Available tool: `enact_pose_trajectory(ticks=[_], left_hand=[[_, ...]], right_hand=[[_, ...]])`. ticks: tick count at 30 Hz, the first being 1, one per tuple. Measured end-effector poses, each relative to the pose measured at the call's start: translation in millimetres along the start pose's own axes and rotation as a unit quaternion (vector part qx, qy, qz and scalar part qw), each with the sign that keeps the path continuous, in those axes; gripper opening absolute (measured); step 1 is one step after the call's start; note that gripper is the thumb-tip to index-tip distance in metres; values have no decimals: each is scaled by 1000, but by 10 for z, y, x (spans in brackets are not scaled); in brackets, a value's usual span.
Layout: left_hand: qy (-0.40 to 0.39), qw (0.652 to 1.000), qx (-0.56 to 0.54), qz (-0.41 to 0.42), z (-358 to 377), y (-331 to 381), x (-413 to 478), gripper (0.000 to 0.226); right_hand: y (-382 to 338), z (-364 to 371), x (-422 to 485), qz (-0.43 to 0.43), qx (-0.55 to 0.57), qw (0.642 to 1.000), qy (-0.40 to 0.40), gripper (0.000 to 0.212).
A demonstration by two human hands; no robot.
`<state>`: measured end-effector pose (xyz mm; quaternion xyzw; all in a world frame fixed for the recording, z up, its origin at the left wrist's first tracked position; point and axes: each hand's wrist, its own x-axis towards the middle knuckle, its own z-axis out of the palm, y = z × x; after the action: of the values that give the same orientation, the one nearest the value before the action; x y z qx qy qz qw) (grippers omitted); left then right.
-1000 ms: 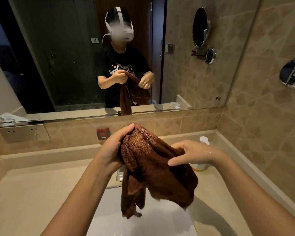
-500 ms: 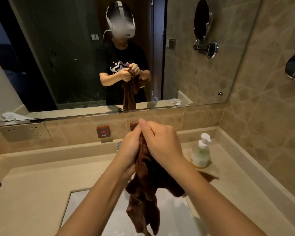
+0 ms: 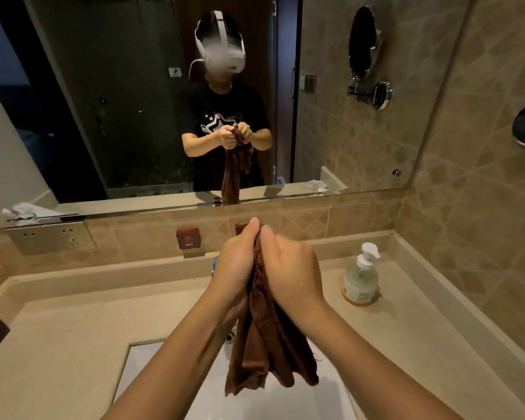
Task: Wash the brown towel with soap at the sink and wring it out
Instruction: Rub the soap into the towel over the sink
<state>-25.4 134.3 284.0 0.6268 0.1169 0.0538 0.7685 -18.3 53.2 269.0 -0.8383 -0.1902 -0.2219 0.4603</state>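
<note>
Since the earlier frame, both hands have closed tighter side by side on the gathered top of the brown towel (image 3: 264, 334), and the free cloth now hangs straighter and longer below them, no longer flaring out to the right. Left hand (image 3: 235, 265) and right hand (image 3: 291, 277) are each clamped on the towel, palms facing one another with the cloth pinched between them; only a narrow brown ridge shows in the gap, and the fingertips nearly meet at the top. This grip bunches the cloth into a rope, which judging by the task suits either rubbing one fold against another or starting a wringing twist; which of the two is in hand cannot be told. The towel is held above the white sink (image 3: 152, 368), its lower edges hanging directly beneath the hands, so that any runoff falls into the basin and not onto the counter (image 3: 58, 344). No lather or running water can be made out. The soap bottle (image 3: 361, 280) stands upright on the counter to the right of the right hand, apart from it, within easy reach. The mirror (image 3: 103, 101) beyond the hands shows the same two-handed clamp from the front.
</note>
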Motion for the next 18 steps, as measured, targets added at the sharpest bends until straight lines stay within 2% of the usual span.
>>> enact_pose_trajectory(ticks=[2, 7, 10, 12, 16, 18], left_hand=[[11, 999, 29, 9, 21, 14, -3, 42], [-26, 995, 80, 50, 136, -49, -134, 40], [14, 998, 56, 10, 91, 2, -16, 40], [4, 999, 36, 2, 79, -9, -18, 36], [-33, 999, 30, 26, 115, -51, -143, 37], [-17, 1000, -5, 18, 102, -14, -95, 37]], right_hand=[[-27, 9, -66, -20, -3, 1000, 12, 48], [108, -49, 187, 77, 56, 993, 67, 52], [-54, 12, -103, 5, 23, 999, 39, 52], [-108, 20, -117, -23, 11, 999, 40, 51], [80, -51, 289, 69, 75, 993, 66, 54], [35, -19, 181, 65, 76, 994, 40, 53]])
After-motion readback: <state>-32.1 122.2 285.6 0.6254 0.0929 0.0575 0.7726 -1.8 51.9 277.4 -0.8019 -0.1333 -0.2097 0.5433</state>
